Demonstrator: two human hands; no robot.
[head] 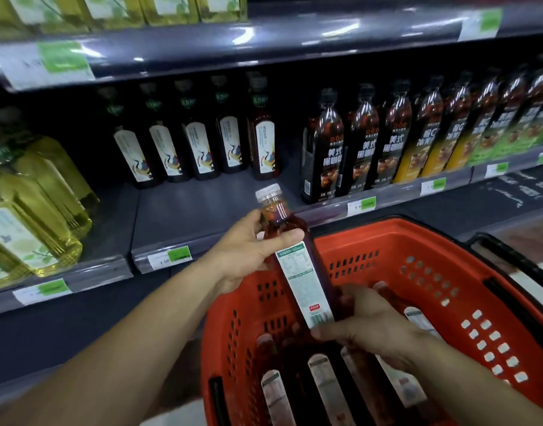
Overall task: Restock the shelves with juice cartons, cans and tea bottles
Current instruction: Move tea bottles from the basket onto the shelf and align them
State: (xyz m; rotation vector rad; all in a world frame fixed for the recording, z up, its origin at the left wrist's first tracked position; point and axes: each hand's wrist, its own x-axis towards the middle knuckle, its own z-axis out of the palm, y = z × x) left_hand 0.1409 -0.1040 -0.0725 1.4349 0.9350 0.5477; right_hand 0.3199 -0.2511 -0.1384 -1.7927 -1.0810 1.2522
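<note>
Nearest to me, more tea bottles lie on their sides in the bottom of the red basket, labels up. Above them I hold one tea bottle tilted over the basket, its white cap pointing up and away toward the shelf. My right hand is curled round the bottle's base, fingers wrapped under the lower end of the label. My left hand grips the bottle near its shoulder, thumb laid across the front just below the neck.

Just beyond the basket rim is the shelf, with a bare stretch of dark board right behind the cap. Farther back on that board stands a row of dark bottles with white labels. To their right stand black coffee bottles, packed close together. To the left are big yellow oil bottles. Price tags run along the shelf edge.
</note>
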